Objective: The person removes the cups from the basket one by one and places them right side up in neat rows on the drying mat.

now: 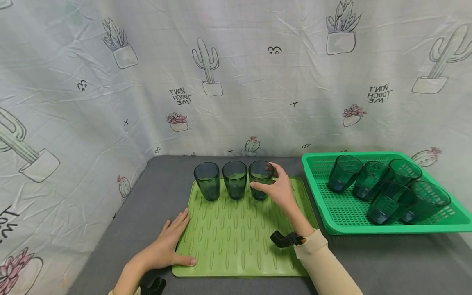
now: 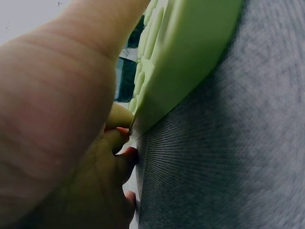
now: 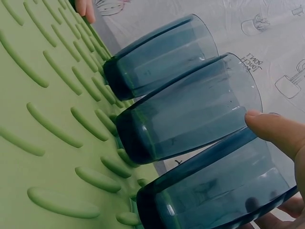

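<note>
Head view: three dark green glasses stand upright in a row at the mat's [image 1: 239,233] far edge — the right hand [image 1: 282,190] curls its fingers round the third glass [image 1: 260,179]. Five more lie in the basket [image 1: 457,219], so the work looks under half done.

Left wrist view: the left hand [image 2: 102,157] lies flat, fingers at the mat's edge.

Right wrist view: the translucent, faceted glass sits between thumb and fingers — on the ribbed mat.
</note>
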